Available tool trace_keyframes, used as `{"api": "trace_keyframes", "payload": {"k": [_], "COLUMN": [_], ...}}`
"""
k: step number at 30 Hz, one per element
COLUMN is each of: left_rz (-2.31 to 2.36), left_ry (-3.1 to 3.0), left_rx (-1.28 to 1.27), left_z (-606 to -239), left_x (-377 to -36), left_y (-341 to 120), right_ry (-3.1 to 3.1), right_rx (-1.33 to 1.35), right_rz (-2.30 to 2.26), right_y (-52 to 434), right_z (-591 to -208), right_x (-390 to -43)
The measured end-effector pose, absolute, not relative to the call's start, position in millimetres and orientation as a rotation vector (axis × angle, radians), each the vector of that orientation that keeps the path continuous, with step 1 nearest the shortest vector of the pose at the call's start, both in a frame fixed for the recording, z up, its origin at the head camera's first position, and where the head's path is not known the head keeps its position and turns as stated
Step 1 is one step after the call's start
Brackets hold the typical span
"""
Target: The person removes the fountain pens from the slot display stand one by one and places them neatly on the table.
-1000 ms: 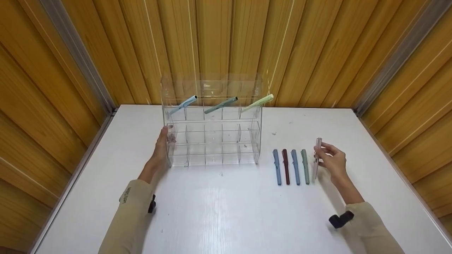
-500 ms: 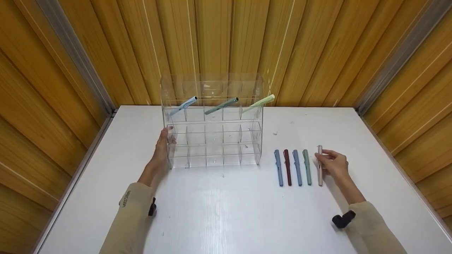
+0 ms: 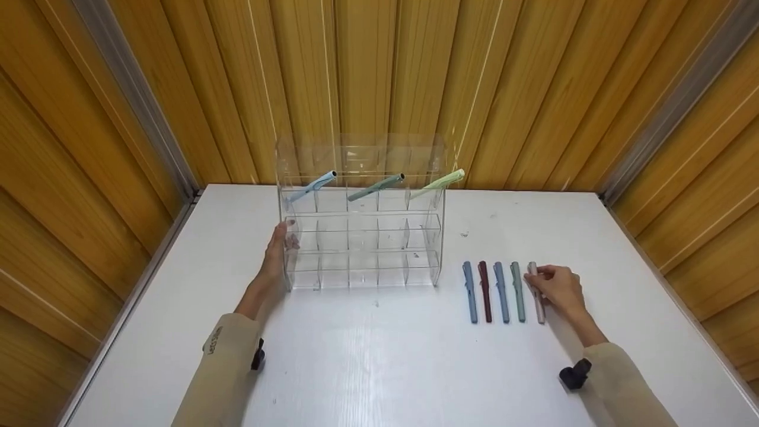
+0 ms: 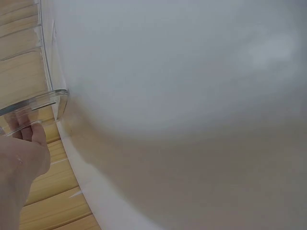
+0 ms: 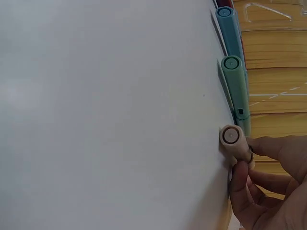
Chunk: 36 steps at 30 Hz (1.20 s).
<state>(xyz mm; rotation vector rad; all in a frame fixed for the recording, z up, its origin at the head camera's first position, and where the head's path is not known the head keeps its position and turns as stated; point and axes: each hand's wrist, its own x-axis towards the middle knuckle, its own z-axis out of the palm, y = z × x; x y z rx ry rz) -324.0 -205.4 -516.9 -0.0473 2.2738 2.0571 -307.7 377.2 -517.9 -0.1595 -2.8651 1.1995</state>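
A clear acrylic pen rack (image 3: pixel 362 240) with rows of compartments stands upright on the table. My left hand (image 3: pixel 273 252) rests against its left side panel; in the left wrist view some fingers (image 4: pixel 37 134) show at the clear panel. At the right, my right hand (image 3: pixel 560 289) pinches a pale pink capped pen (image 3: pixel 538 305) between thumb and fingers, near its upper end. That pen lies slightly slanted beside a green pen (image 3: pixel 518 296). Left of it lie a blue pen (image 3: pixel 501 296), a dark red pen (image 3: pixel 485 296) and another blue pen (image 3: pixel 470 296).
Three pens lean in the rack's top row: light blue (image 3: pixel 314 185), dark green (image 3: pixel 378 187) and pale green (image 3: pixel 440 182). The white table (image 3: pixel 367 362) meets wood-patterned walls (image 3: pixel 362 71) at the back and sides.
My right hand has lowered the pale pink pen from a raised, tilted pose to the table and brought its top closer to the green pen. The left hand stays on the rack.
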Motion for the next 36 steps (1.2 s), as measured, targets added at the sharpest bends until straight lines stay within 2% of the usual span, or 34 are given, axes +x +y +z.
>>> {"api": "trace_keyframes", "payload": {"k": [15,36], "left_rz": [2.062,2.112], "left_ry": [2.254,2.204], "left_rx": [-0.077,-0.062], "left_z": [-516.5,-514.4], "left_x": [-318.9,-324.1], "left_y": [-205.8,-201.5], "right_ry": [-2.944,-2.944], "right_rx": [-0.111,-0.115], "right_rz": [1.043,1.216], "right_y": [376.2,389.9], "right_z": [-521.6,-506.0], "right_x": [-309.7,-306.6]}}
